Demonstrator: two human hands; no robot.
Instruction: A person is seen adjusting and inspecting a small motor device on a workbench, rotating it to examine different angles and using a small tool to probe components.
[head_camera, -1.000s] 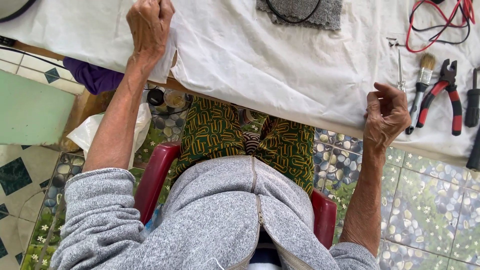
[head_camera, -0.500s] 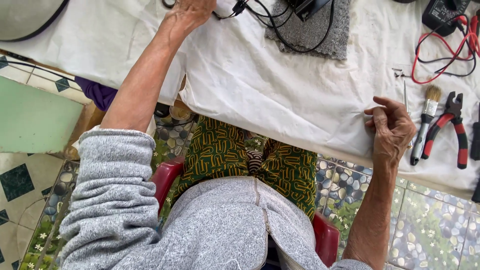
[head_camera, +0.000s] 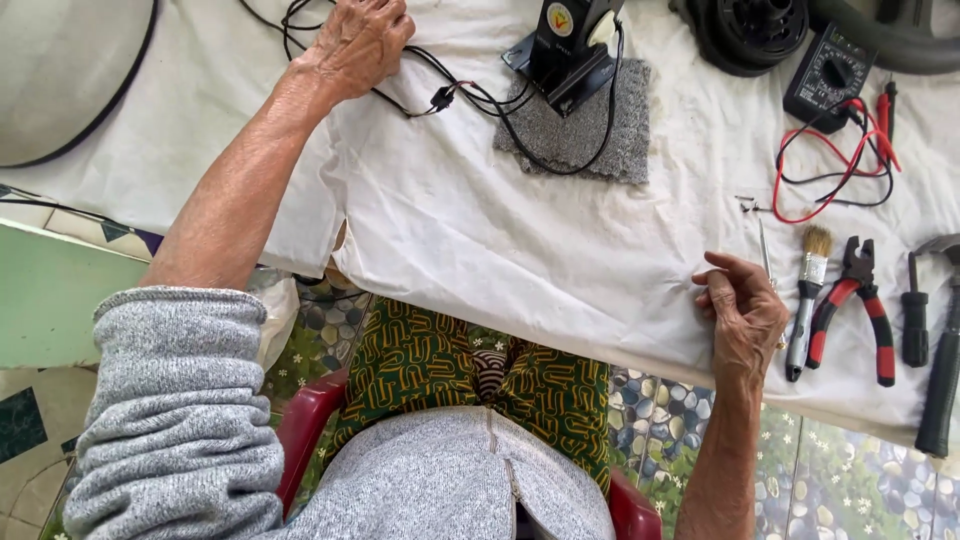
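Note:
My left hand (head_camera: 358, 42) reaches to the far side of the table, its fingers bent over a black cable (head_camera: 470, 98). That cable runs to a black device (head_camera: 570, 42) standing on a grey pad (head_camera: 585, 135). At the table's near edge, my right hand (head_camera: 745, 322) is curled and pinches the white cloth (head_camera: 520, 250), which wrinkles toward it. A paintbrush (head_camera: 808, 300) lies just right of this hand.
Red-handled pliers (head_camera: 862, 312), a black screwdriver (head_camera: 915, 312) and a hammer (head_camera: 945, 365) lie at the right. A multimeter (head_camera: 825, 75) with red leads (head_camera: 812, 180) sits at the back right. A grey round object (head_camera: 60, 70) is at the far left. I sit on a red chair (head_camera: 300, 430).
My left hand has moved farther across the table, off the bare cloth and onto the black cable. The view has tilted up. My right hand stays at the cloth's near edge.

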